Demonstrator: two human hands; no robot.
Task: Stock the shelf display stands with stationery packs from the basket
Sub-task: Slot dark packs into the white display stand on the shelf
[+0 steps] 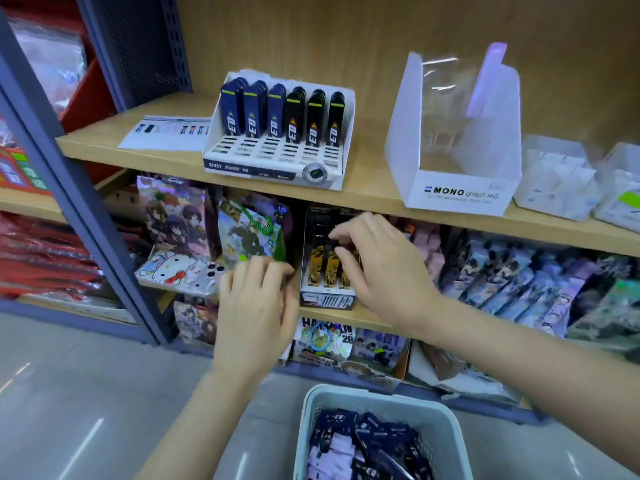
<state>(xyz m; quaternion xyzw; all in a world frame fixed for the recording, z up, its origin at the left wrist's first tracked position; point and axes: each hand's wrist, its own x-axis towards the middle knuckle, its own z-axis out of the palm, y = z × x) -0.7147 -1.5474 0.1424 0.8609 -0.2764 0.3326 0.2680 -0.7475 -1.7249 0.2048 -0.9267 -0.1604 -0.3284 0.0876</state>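
1. Firstly, the black stand (327, 301) sits at the front edge of the middle shelf (332, 318), which is a light wooden board. The stand is narrow cardboard, and gold packs (330, 268) stand upright in it in rows.
2. The right hand (381, 268) reaches over this stand from the right with bent fingers. Forefinger and thumb are close together at the pack tops, but I cannot tell if they pinch one, because of blur.
3. The left hand (254, 306) is at the stand's left wall, its back to the camera and its fingers curled. The tips are blurred, so I cannot tell what they hold.
4. The basket (381, 398) is below both hands. It is pale green plastic with slotted walls and rounded corners, and its near part is cut off. Dark packs (367, 441) lie inside in a loose heap, with some white among them.
5. Near the front edge of the top shelf (138, 150) is a white stand (273, 168) of cardboard with a slotted tray. At its back are flat, round-topped navy packs (252, 112) in three rows and black packs (315, 116) in three rows.
6. Toward the right end of that shelf is a MONO stand (457, 195), white, with clear plastic inside. A leaflet (166, 133) lies flat at the shelf's left end.
7. A glossy bag (251, 233) is just beside the black stand's left wall. The goods farther right on the middle shelf are too blurred to name.
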